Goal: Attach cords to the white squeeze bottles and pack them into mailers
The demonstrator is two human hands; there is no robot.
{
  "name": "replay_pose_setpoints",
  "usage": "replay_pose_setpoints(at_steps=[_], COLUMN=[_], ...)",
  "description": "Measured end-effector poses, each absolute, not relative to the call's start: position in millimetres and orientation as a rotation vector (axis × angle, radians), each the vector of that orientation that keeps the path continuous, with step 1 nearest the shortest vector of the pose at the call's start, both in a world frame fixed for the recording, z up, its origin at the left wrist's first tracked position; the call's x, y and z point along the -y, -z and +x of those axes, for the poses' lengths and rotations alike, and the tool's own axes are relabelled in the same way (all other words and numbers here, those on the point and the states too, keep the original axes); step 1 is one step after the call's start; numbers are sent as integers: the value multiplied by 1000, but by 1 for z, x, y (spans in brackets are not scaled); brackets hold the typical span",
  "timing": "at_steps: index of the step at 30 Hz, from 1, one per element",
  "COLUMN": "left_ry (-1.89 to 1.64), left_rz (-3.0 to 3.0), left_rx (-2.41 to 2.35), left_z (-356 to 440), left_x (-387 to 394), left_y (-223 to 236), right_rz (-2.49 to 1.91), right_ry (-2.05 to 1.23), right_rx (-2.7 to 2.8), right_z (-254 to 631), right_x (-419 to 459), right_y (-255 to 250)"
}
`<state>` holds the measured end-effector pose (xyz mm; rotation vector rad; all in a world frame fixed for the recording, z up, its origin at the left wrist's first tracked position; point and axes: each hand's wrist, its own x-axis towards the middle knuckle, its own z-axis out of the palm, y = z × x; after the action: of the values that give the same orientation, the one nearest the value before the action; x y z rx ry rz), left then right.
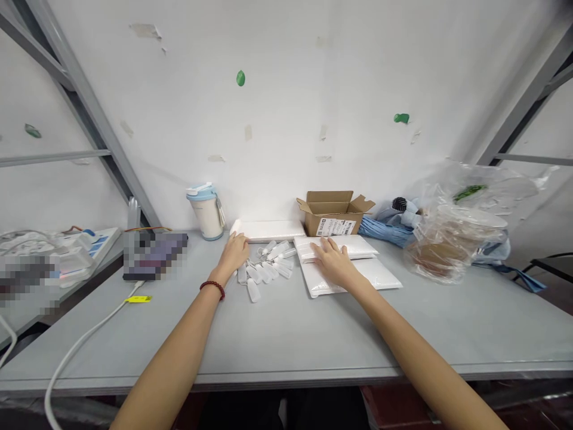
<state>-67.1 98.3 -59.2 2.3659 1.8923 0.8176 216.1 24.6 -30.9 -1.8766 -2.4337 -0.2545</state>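
Both my arms reach out over a grey table. My left hand, with a red bead bracelet at the wrist, rests at the left edge of a pile of several small white plastic bottles; its fingers curl down onto them, and I cannot make out whether they hold one. My right hand lies flat, fingers spread, on a stack of white flat packets. Behind the bottles lies another white flat stack.
An open cardboard box stands against the wall. A white and blue cup is at its left. Crumpled clear plastic bags and blue cloth fill the right. A white cable crosses the left side.
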Motion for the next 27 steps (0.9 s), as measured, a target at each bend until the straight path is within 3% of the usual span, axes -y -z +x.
replay_pose_setpoints(at_steps=[20, 27], left_ry=[-892, -1306], left_rz=[2490, 2471], left_rx=[-2081, -2130], left_z=[-65, -69], left_x=[-91, -80], left_y=[47, 25], right_rz=[-1897, -1840], right_ry=[279, 317], right_rx=[2434, 2415], right_z=[215, 216], right_x=[-24, -25], right_y=[30, 32])
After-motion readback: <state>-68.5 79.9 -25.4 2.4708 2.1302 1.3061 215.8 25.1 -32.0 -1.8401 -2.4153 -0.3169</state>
